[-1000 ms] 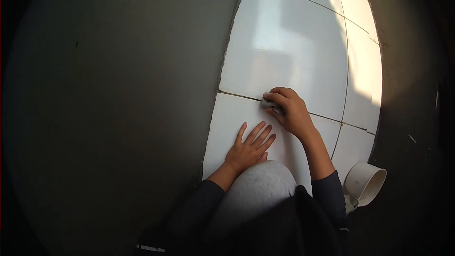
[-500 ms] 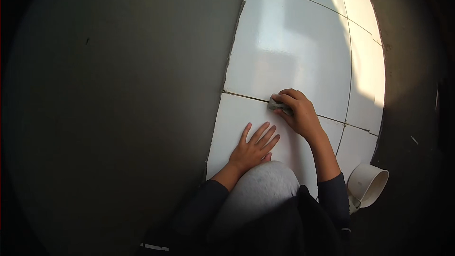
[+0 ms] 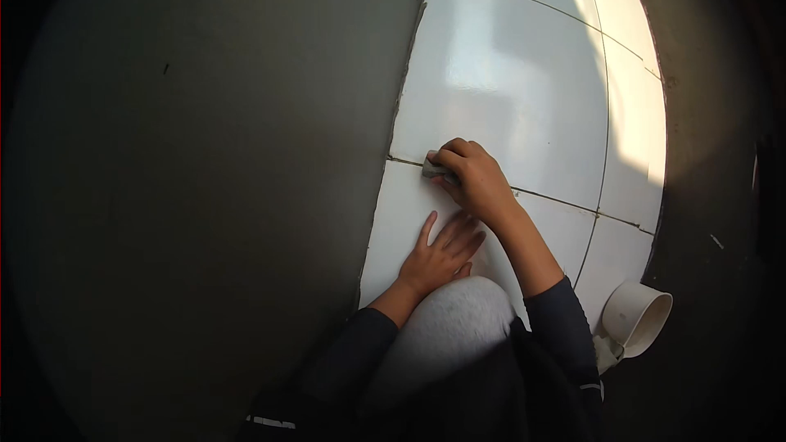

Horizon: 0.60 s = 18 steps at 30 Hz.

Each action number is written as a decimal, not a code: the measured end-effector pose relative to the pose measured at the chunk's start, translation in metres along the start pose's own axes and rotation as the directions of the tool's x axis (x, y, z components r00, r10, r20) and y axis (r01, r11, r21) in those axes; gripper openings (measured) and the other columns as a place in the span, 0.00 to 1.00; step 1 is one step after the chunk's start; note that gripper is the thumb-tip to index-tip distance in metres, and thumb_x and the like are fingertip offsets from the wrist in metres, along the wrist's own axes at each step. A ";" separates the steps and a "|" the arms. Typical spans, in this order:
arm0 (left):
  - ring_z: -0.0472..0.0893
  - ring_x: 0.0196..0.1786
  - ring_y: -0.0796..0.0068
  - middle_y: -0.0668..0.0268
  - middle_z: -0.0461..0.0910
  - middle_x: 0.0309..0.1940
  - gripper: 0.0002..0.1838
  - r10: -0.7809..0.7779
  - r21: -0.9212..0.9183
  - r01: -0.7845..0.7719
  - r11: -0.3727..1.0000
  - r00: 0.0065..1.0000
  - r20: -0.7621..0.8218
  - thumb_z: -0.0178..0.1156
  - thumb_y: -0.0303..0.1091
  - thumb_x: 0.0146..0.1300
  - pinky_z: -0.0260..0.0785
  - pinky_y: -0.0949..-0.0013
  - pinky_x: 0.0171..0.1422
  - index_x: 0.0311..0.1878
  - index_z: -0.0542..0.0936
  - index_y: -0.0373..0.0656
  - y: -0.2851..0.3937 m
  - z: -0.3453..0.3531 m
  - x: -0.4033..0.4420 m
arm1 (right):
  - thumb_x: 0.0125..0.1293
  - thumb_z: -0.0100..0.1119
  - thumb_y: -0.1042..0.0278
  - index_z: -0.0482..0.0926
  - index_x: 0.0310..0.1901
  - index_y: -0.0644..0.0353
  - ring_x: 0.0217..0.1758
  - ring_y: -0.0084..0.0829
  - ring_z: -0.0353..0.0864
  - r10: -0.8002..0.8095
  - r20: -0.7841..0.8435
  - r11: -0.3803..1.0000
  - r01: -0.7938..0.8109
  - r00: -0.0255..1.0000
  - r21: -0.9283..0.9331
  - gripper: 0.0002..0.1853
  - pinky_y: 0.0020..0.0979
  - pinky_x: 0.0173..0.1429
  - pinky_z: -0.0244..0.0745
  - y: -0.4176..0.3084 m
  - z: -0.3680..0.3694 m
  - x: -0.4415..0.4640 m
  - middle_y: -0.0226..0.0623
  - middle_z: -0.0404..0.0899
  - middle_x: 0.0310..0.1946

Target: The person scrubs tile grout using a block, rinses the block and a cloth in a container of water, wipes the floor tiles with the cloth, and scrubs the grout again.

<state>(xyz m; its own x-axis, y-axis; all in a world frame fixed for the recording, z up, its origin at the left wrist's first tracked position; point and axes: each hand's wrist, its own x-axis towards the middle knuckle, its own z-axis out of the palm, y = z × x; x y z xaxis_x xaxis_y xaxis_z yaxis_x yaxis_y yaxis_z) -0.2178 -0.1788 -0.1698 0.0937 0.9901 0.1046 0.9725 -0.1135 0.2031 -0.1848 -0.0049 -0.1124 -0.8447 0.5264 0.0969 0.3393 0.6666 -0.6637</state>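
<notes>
Presently the arched right hand (image 3: 475,176) pinches a grey pad (image 3: 431,169) pointing leftward, long axis partly hidden; nearby, the left hand (image 3: 438,258) lies spread.

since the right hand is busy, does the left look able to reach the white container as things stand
Probably not easily: the left hand looks free, resting on a white tile, but the right forearm crosses the direct way to the white container, and the knee crowds it too.
</notes>
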 end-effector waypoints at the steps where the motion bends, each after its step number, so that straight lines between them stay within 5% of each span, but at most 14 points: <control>1: 0.57 0.75 0.64 0.65 0.62 0.71 0.32 -0.006 -0.003 0.006 1.000 1.000 0.001 0.54 0.55 0.61 0.40 0.39 0.76 0.68 0.68 0.58 -0.001 -0.002 0.000 | 0.52 0.69 0.71 0.82 0.45 0.57 0.42 0.39 0.78 0.029 0.008 1.000 -0.028 1.000 -0.005 0.16 0.36 0.46 0.76 0.007 -0.008 -0.010 0.35 0.79 0.41; 11: 0.55 0.75 0.64 0.67 0.64 0.69 0.32 -0.015 0.007 0.015 1.000 1.000 0.023 0.56 0.54 0.58 0.41 0.38 0.76 0.67 0.68 0.57 0.000 0.007 -0.002 | 0.52 0.69 0.68 0.81 0.43 0.56 0.40 0.37 0.75 -0.084 -0.082 0.996 0.087 0.993 0.025 0.15 0.36 0.46 0.77 -0.021 0.041 0.033 0.33 0.78 0.39; 18: 0.59 0.74 0.65 0.66 0.63 0.71 0.30 0.007 0.028 -0.007 1.000 1.000 -0.021 0.54 0.54 0.61 0.44 0.40 0.75 0.66 0.71 0.58 -0.001 -0.001 0.001 | 0.50 0.70 0.70 0.82 0.44 0.53 0.43 0.37 0.78 0.020 0.028 0.999 -0.019 0.999 -0.034 0.16 0.36 0.48 0.77 0.006 -0.004 -0.002 0.32 0.78 0.39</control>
<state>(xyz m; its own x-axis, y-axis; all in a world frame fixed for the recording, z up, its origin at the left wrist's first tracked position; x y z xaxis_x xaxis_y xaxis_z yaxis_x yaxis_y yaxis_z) -0.2189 -0.1774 -0.1688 0.0964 0.9873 0.1266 0.9775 -0.1178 0.1748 -0.1798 0.0003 -0.1139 -0.8490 0.5246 0.0632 0.3691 0.6744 -0.6395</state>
